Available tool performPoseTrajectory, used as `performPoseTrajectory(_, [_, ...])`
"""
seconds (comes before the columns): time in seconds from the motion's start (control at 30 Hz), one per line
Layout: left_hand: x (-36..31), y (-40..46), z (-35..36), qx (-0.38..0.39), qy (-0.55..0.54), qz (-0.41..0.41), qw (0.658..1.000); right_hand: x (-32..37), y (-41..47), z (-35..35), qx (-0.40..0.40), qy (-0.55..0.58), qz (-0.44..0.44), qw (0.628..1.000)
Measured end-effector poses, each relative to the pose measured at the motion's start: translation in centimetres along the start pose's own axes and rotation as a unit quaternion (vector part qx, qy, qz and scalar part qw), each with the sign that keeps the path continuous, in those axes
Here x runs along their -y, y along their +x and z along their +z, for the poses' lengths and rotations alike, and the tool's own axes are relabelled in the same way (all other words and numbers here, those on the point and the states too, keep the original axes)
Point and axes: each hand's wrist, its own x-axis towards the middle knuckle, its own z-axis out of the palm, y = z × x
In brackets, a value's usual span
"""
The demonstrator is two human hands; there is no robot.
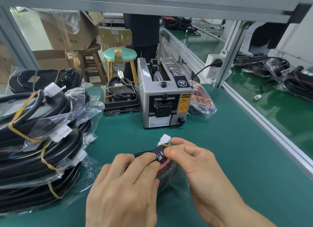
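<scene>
A bagged cable bundle (166, 171) with red and black wires lies on the green table mat (237, 150) under both hands. Its black sleeved end carries a white connector (164, 139) that sticks up past my fingers, with a yellow rubber band across it. My left hand (125, 184) holds the black sleeve from the left, fingers curled over it. My right hand (194, 160) pinches a piece of black tape (160, 154) on the sleeve just below the connector. Most of the bundle is hidden beneath my hands.
A grey tape dispenser machine (165, 94) stands behind the hands. Bagged black cable coils (42, 150) with white connectors pile up on the left. A black foot pedal (121, 98) and a bagged red harness (201, 103) flank the machine. An aluminium rail (264, 118) borders the right.
</scene>
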Motion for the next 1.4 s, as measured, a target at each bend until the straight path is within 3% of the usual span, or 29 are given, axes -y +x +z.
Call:
performPoseTrajectory(0.27, [0.0,0.1,-0.1,0.006,-0.004,-0.002,1.000,-0.5,0.3,0.2,-0.033,-0.034,-0.041,0.998])
performPoseTrajectory(0.6, [0.0,0.2,-0.2,0.012,-0.004,-0.012,1.000,-0.4,0.4,-0.2,0.008,0.034,0.007,0.999])
performPoseTrajectory(1.4, [-0.1,0.4,-0.3,0.033,0.000,0.000,0.999,-1.9,1.1,-0.2,-0.055,-0.117,-0.112,0.985])
